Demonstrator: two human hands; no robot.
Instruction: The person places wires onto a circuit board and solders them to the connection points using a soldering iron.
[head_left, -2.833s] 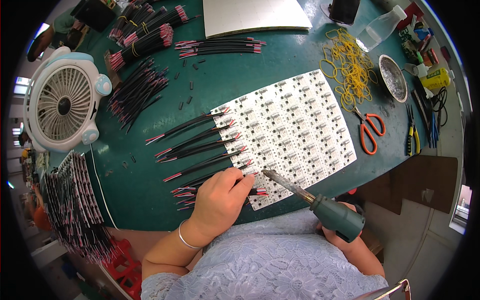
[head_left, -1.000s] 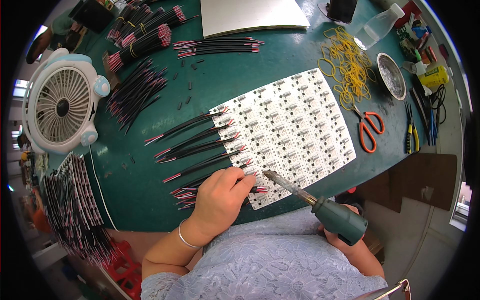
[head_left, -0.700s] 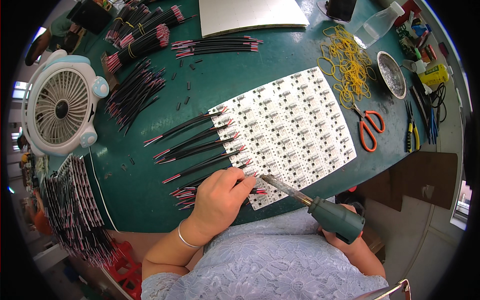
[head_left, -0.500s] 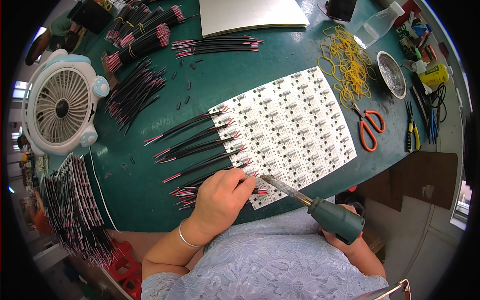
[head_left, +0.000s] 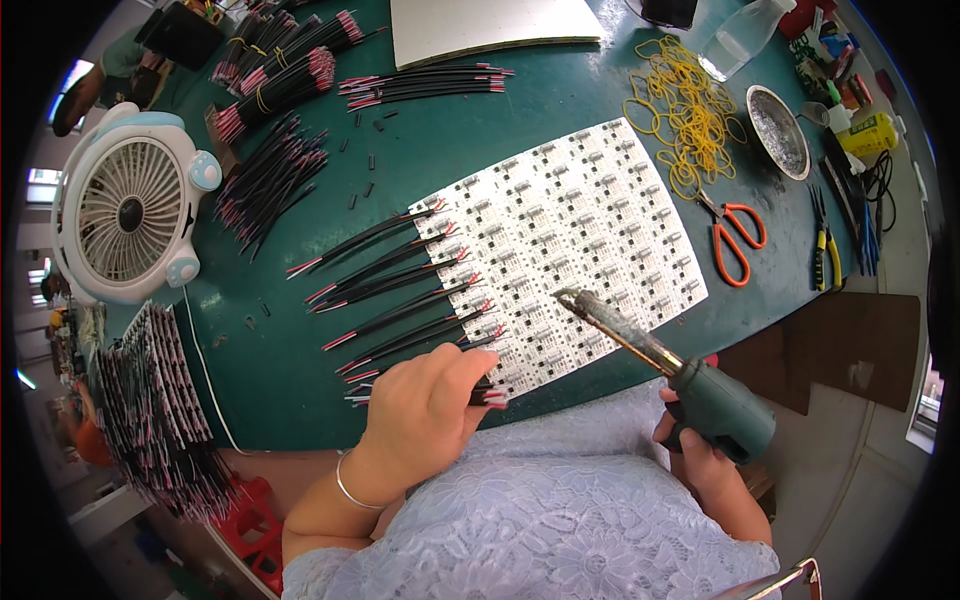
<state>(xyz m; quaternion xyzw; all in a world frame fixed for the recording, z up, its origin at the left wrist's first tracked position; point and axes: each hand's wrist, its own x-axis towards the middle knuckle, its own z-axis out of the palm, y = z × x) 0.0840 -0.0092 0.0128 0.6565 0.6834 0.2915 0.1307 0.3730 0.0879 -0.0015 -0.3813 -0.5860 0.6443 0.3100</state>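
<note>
My left hand (head_left: 422, 405) is closed at the near left corner of a white circuit board panel (head_left: 590, 225). Short black cables (head_left: 488, 397) with red and white ends stick out past its fingers. Further cables (head_left: 390, 317) lie in a row along the panel's left edge, their bared ends on the boards. In my right hand (head_left: 697, 455) is a soldering iron (head_left: 728, 410) with a dark green handle. Its blackened tip is over the middle of the panel, apart from my left hand; I cannot tell whether it touches a board.
Orange-handled scissors (head_left: 738, 245), yellow rubber bands (head_left: 675, 110) and a metal bowl (head_left: 777, 130) lie right of the panel. Cable bundles (head_left: 285, 80) fill the far left, beside a white fan (head_left: 130, 210). A pale stacked sheet (head_left: 490, 25) lies at the back.
The soldering iron has moved up and right, away from the cable ends by my left hand. My left hand has shifted slightly left and nearer to me.
</note>
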